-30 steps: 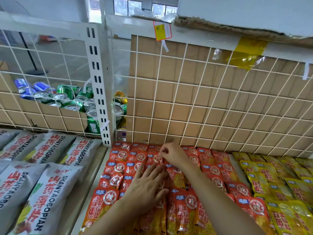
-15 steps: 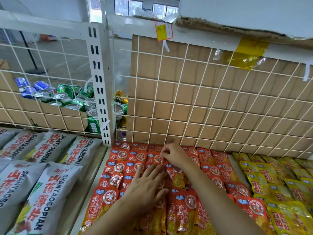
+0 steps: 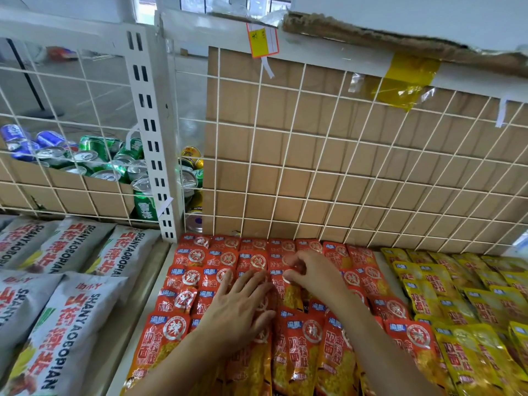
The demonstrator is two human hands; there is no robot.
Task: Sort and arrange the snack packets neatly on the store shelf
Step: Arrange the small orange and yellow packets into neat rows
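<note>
Red snack packets (image 3: 197, 260) lie in overlapping rows on the shelf in front of me. My left hand (image 3: 240, 304) lies flat on the middle rows, fingers spread and pressing the packets down. Just beyond it, my right hand (image 3: 311, 272) has its fingers curled, and its fingertips pinch the top edge of one red packet (image 3: 291, 292) in the middle column. Yellow snack packets (image 3: 445, 284) fill the rows to the right of the red ones.
A white wire grid (image 3: 328, 167) backed with cardboard closes the rear of the shelf. A white slotted upright (image 3: 151, 132) divides it from the left bay, where large grey snack bags (image 3: 71, 310) lie. Drink cans (image 3: 94, 158) pile behind the left grid.
My right hand has drawn back a little from the rear row toward me and now pinches a packet edge. My left hand stays flat on the same packets.
</note>
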